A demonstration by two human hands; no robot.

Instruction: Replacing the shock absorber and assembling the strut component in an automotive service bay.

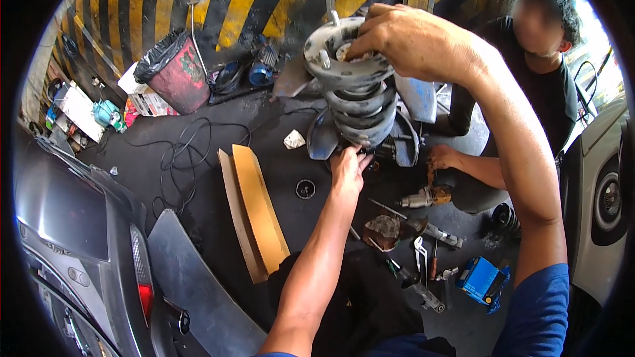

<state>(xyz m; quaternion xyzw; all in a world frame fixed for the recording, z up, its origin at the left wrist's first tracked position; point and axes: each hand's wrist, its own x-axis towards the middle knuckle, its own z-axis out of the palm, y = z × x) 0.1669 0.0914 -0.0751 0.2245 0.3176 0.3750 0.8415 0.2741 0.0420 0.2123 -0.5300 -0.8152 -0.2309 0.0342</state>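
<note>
Coil spring (364,109) stands between blue metal plates (425,102)

Uneven seating could let the thick, scuffed grey coils slip or kick and trap fingers. Atop sits a round, blotchy plate (324,39). The right hand (410,36) bends its fingertips into the plate's centre; the left hand (347,168) curls below the coils. Whether either pinches, I cannot tell. Stubby metal studs (325,59) protrude.

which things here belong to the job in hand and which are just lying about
In the job: coil spring, left hand near its lower end; top mount, right hand on it; probably the power tool by the co-worker's hand.

Apparently just lying about: cardboard box; red bin; dark curved panel.
</note>
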